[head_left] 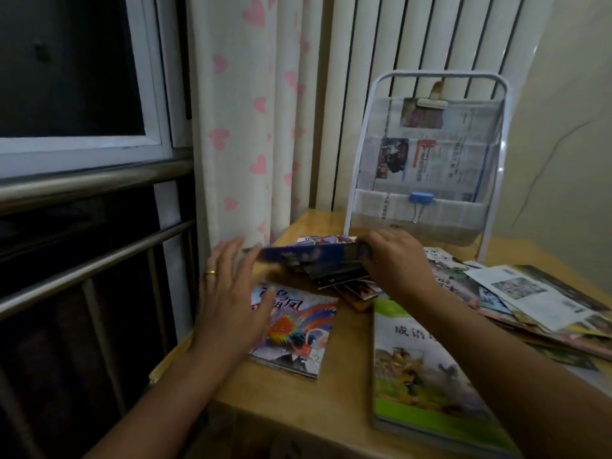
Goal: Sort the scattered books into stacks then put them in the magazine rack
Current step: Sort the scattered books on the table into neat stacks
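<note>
My right hand (pixel 394 260) grips the right end of a thin blue book (pixel 308 252) held level above a small heap of books (pixel 344 283) at the table's back. My left hand (pixel 231 293), wearing a gold ring, hovers with fingers spread just left of the blue book's free end. Under it lies a stack topped by a colourful phoenix-cover book (pixel 298 329). A large green-cover book (pixel 427 369) lies front right, partly under my right forearm. The white magazine rack (pixel 427 154) stands at the back, holding newspapers.
Loose books and papers (pixel 536 299) spread over the right side of the wooden table (pixel 298 402). A heart-patterned curtain (pixel 245 127) hangs at the table's left back corner. Window rails (pixel 92 180) run along the left. A blue binder clip (pixel 421 197) sits on the rack pocket.
</note>
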